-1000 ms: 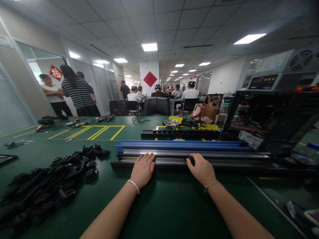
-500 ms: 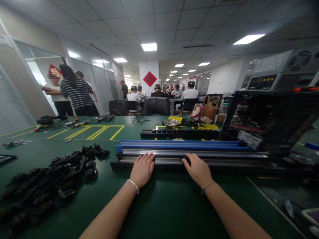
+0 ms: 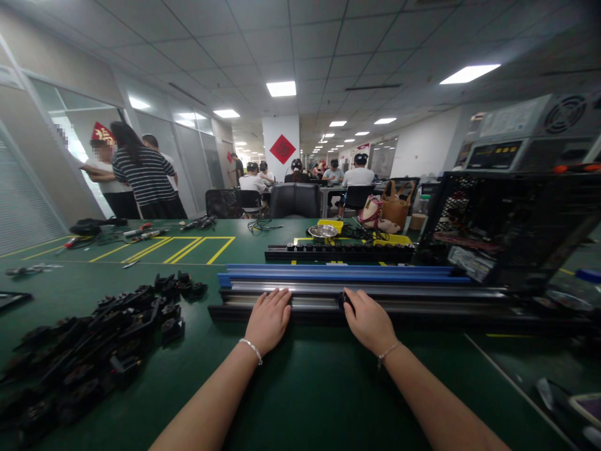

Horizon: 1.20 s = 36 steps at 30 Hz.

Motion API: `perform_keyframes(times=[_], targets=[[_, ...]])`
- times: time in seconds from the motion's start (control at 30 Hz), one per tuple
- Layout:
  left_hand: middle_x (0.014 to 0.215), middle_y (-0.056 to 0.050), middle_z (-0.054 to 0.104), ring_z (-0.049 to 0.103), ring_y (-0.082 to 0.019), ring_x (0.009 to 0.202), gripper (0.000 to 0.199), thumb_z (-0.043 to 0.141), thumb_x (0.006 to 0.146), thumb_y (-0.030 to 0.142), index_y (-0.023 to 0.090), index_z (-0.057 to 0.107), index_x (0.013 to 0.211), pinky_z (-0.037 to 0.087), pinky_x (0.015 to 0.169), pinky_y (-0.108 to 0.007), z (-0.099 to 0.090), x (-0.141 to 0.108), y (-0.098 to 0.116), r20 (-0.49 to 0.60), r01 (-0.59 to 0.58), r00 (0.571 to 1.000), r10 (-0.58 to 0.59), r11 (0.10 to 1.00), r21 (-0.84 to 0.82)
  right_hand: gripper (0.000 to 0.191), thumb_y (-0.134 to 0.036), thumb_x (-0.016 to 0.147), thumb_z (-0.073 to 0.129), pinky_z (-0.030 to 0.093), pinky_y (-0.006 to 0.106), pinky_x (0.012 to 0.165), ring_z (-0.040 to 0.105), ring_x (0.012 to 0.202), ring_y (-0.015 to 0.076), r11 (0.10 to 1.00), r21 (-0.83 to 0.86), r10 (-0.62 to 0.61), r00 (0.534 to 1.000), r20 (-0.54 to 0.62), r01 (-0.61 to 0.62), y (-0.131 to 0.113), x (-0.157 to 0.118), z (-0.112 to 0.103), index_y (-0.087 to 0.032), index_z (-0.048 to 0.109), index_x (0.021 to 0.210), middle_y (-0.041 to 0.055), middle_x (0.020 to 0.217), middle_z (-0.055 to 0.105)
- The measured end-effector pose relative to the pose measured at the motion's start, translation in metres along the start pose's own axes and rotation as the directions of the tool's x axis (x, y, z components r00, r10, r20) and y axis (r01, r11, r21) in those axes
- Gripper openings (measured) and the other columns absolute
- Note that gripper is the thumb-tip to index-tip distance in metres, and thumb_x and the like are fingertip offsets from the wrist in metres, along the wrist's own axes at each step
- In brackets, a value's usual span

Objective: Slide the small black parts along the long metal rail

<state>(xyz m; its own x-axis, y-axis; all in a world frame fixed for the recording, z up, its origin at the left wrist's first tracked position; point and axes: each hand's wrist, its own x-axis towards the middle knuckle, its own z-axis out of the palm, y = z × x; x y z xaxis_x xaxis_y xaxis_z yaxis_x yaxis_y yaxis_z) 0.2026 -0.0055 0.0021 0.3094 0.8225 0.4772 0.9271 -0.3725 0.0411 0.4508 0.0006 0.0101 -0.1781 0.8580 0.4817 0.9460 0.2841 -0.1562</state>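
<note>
A long black rail with a shiny metal channel (image 3: pixel 312 301) lies crosswise on the green table in front of me. My left hand (image 3: pixel 268 319) rests flat on its left part, fingers stretched out over the channel. Further right, my right hand (image 3: pixel 370 317) has its fingers closed on a small black block (image 3: pixel 342 301) that sits in the channel; the fingers hide part of this block. Right behind are another silvery rail (image 3: pixel 319 286) and a blue rail (image 3: pixel 338 273), both parallel to the front one.
A heap of black parts (image 3: pixel 113 338) covers the table's left side. Behind the rails lies a black strip holding several small black pieces (image 3: pixel 347 252), near a metal bowl (image 3: pixel 322 231). An open computer case (image 3: pixel 498 219) stands at the right. Other people sit and stand further back.
My right hand has slid the small black block slightly to the left along the channel. My left hand has stayed in place.
</note>
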Motion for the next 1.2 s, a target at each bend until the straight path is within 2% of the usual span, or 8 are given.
perform_keyframes(times=[0.2, 0.3, 0.43, 0.63, 1.2], targets=[[0.132, -0.002, 0.05, 0.04, -0.019, 0.125, 0.041, 0.028, 0.092, 0.032, 0.023, 0.048, 0.126, 0.032, 0.103, -0.042, -0.0008, 0.0002, 0.0002, 0.008, 0.001, 1.0, -0.001, 1.0, -0.003, 0.042, -0.026, 0.088, 0.032, 0.042, 0.032, 0.083, 0.055, 0.093, 0.0205, 1.0, 0.012, -0.023, 0.999, 0.023, 0.022, -0.0015, -0.0006, 0.0027, -0.013, 0.048, 0.125, 0.0108, 0.101, 0.06], [0.131, -0.002, 0.051, 0.041, -0.019, 0.124, 0.04, 0.028, 0.092, 0.031, 0.024, 0.048, 0.126, 0.033, 0.103, -0.042, -0.0007, 0.0001, 0.0002, 0.007, -0.001, 1.0, 0.001, 1.0, 0.002, 0.041, -0.027, 0.088, 0.033, 0.042, 0.033, 0.086, 0.055, 0.097, 0.0212, 0.999, 0.046, -0.017, 1.0, -0.004, 0.018, -0.002, -0.0014, 0.0051, -0.013, 0.046, 0.124, 0.0114, 0.106, 0.059], [0.131, -0.002, 0.051, 0.042, -0.019, 0.124, 0.04, 0.029, 0.091, 0.03, 0.025, 0.048, 0.126, 0.032, 0.103, -0.041, -0.0009, 0.0, 0.0005, -0.009, -0.01, 1.0, 0.01, 1.0, 0.005, 0.035, -0.027, 0.086, 0.038, 0.042, 0.033, 0.085, 0.056, 0.097, 0.0207, 0.993, 0.119, 0.014, 0.998, -0.058, -0.007, -0.0021, -0.0019, 0.0082, -0.014, 0.049, 0.116, 0.0106, 0.106, 0.06], [0.131, -0.002, 0.051, 0.042, -0.019, 0.124, 0.04, 0.029, 0.092, 0.031, 0.025, 0.049, 0.126, 0.033, 0.103, -0.042, -0.0016, 0.0004, 0.0005, 0.001, -0.006, 1.0, 0.006, 1.0, 0.007, 0.023, -0.026, 0.084, 0.04, 0.043, 0.031, 0.079, 0.057, 0.087, 0.019, 0.99, 0.138, 0.001, 0.998, -0.061, 0.008, -0.0026, -0.0012, 0.0068, -0.017, 0.053, 0.1, 0.0081, 0.095, 0.062], [0.132, -0.002, 0.05, 0.04, -0.019, 0.125, 0.04, 0.028, 0.092, 0.031, 0.024, 0.047, 0.126, 0.031, 0.104, -0.041, -0.0014, 0.0003, 0.0007, 0.017, 0.002, 1.0, -0.002, 1.0, -0.001, 0.016, -0.026, 0.082, 0.042, 0.043, 0.029, 0.073, 0.058, 0.081, 0.0179, 0.986, 0.159, 0.045, 0.999, -0.015, -0.042, -0.0059, -0.0038, -0.001, -0.017, 0.05, 0.092, 0.0067, 0.087, 0.061]])
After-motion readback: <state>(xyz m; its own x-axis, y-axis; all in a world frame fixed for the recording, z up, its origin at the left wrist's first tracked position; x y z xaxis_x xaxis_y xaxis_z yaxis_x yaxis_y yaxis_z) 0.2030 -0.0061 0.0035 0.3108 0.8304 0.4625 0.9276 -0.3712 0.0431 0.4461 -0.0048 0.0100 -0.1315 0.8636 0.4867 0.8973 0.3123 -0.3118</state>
